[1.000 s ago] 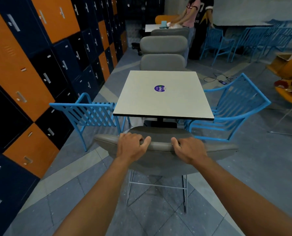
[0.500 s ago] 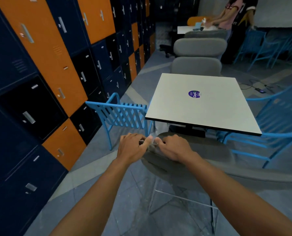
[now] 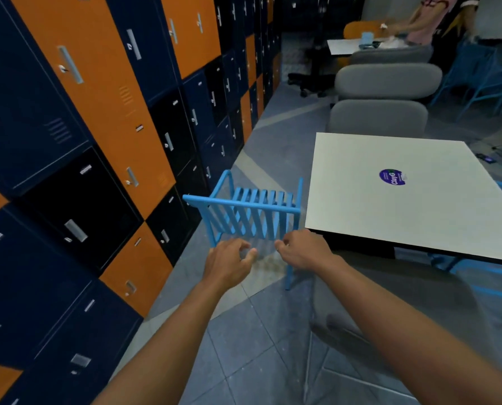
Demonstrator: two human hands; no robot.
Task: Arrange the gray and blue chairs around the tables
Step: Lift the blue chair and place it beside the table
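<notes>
A white square table [image 3: 390,206] with a purple sticker stands at centre right. A blue slatted chair [image 3: 249,214] stands at its left side, between the table and the lockers. A gray chair [image 3: 396,314] is tucked at the table's near edge, blurred, under my right forearm. My left hand [image 3: 229,263] and my right hand [image 3: 302,251] hover just in front of the blue chair's back, fingers loosely curled and holding nothing. Two more gray chairs [image 3: 378,118] stand at the table's far side. A second blue chair [image 3: 489,276] shows at the right edge.
Orange and dark blue lockers [image 3: 103,141] line the left wall, leaving a narrow aisle. A second table [image 3: 352,46] with people beside it stands at the back right. More blue chairs [image 3: 489,80] are at the far right. A cable lies on the floor.
Both hands have let go of the gray chair's backrest and now hover free. The view has swung left, so the blue chair by the lockers sits ahead of my hands.
</notes>
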